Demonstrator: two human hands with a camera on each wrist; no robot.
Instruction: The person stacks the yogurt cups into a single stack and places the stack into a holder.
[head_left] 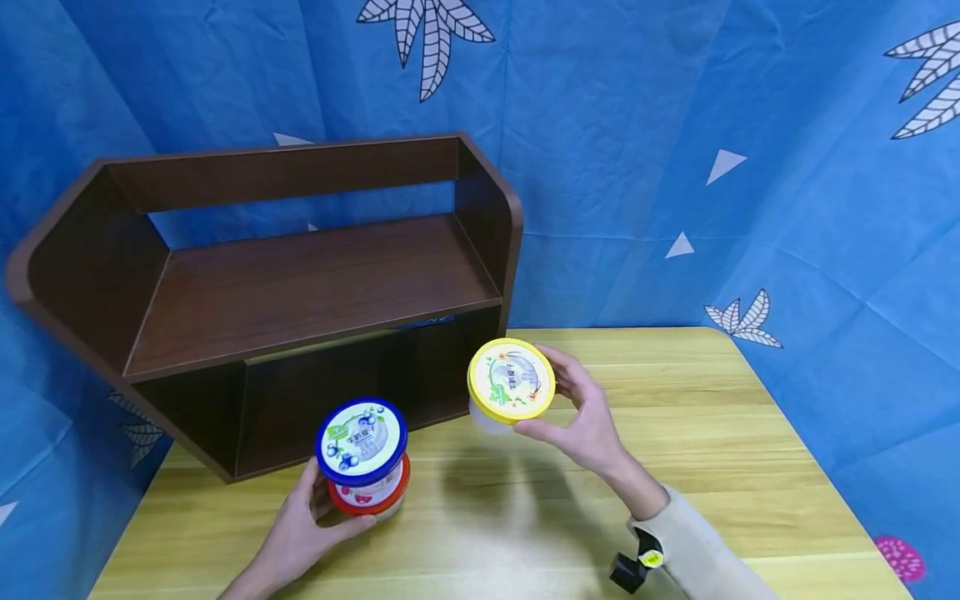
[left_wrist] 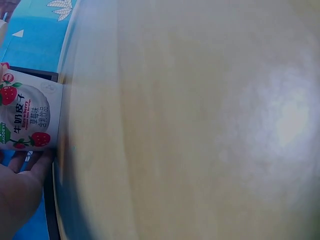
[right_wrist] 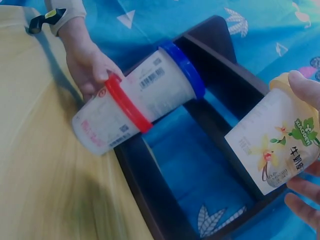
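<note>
My left hand (head_left: 300, 529) grips a strawberry-printed tub with a red lid (head_left: 393, 498). Stacked on that lid is a second tub with a blue lid (head_left: 362, 442), blueberries printed on top. In the right wrist view, the stack tilts and the red tub's clear lower body (right_wrist: 97, 127) shows. My right hand (head_left: 588, 421) holds a yellow-lidded tub (head_left: 512, 379) by its side, raised above the table near the shelf's right end. Its flower-printed wall (right_wrist: 272, 142) faces the right wrist camera. The left wrist view shows the strawberry print (left_wrist: 30, 112) above my left fingers.
A dark brown two-tier shelf (head_left: 322, 275) stands at the back left of the wooden table (head_left: 720, 433). Its right side panel (head_left: 491, 217) is close behind the yellow-lidded tub. Blue patterned cloth (head_left: 615, 150) hangs behind and on both sides.
</note>
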